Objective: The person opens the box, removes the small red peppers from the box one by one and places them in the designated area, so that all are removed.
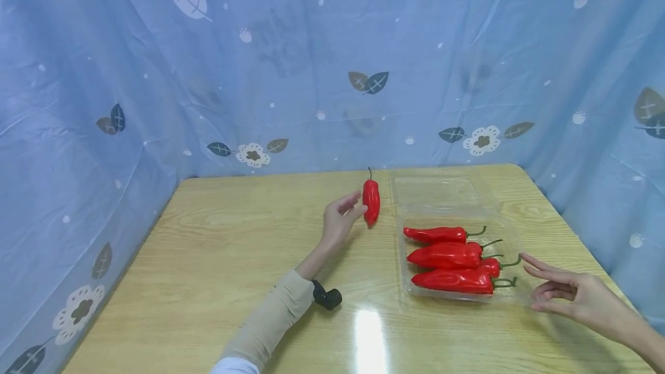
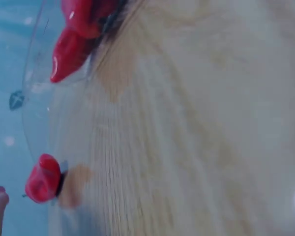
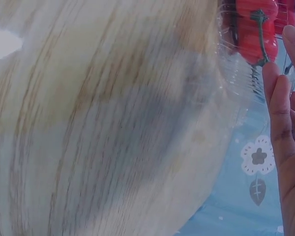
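Note:
A single red chili pepper (image 1: 371, 201) with a green stem lies on the table, left of a clear plastic box (image 1: 404, 270). Beside it is my left hand (image 1: 340, 221), thumb and fingers spread and the thumb tip right at the pepper's edge. The left wrist view shows a gap between these fingertips and the pepper (image 2: 43, 179). Several more red peppers (image 1: 447, 255) lie in the box, stems pointing right. At the box's right side my right hand (image 1: 576, 293) holds nothing, its fingers extended toward the stems; the right wrist view has the fingertips close to one stem (image 3: 261, 39).
The box's clear lid (image 1: 436, 192) lies folded back behind it. A wooden table (image 1: 234, 258) carries everything, with a blue patterned curtain (image 1: 312, 74) around its back and sides. A black wrist device (image 1: 327, 296) sits at my left cuff.

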Demonstrator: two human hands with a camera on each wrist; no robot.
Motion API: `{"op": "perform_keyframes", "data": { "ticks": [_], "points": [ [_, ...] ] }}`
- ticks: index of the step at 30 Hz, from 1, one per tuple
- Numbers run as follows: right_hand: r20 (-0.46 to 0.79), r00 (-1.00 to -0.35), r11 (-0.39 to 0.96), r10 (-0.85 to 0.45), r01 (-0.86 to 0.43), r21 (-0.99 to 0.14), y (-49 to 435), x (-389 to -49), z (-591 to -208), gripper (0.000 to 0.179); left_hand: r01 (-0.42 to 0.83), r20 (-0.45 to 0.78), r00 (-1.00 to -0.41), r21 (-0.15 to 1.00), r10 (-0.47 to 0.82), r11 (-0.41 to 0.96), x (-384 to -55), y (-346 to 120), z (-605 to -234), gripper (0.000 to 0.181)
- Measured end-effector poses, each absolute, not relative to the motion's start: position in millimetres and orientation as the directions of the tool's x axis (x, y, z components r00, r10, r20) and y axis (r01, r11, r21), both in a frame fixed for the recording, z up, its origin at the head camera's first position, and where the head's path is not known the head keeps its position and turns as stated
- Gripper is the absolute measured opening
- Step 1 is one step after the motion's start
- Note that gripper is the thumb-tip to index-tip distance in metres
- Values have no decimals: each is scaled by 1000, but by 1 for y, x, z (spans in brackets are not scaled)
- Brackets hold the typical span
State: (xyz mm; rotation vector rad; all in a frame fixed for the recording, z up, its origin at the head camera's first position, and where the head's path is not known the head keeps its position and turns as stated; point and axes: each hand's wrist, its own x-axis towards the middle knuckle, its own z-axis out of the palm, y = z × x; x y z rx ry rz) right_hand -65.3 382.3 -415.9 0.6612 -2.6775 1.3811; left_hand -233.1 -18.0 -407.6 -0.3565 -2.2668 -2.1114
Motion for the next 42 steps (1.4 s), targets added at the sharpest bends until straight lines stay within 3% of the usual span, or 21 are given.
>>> {"op": "perform_keyframes", "data": {
  "ticks": [6,16,24,33,42],
  "points": [
    [211,-918,523,-336,-368,-769,381,-66,-413,78,177,171,-911,984,375,-17,-215,-24,-398,44],
    [203,-917,517,-342,-364,-775,378,-68,-412,77,147,212,-716,977,665,-152,-201,-9,-412,46],
    [228,-895,421,-383,-389,-820,380,-70,-418,80,243,214,-641,968,737,-69,-195,19,-410,48],
    [232,-894,414,-384,-391,-822,382,-64,-420,80,216,119,-588,976,800,14,-197,62,-410,48],
    [253,-890,423,-379,-409,-808,382,-64,-420,80,524,141,-547,827,825,205,-204,101,-414,51]
  ]
}}
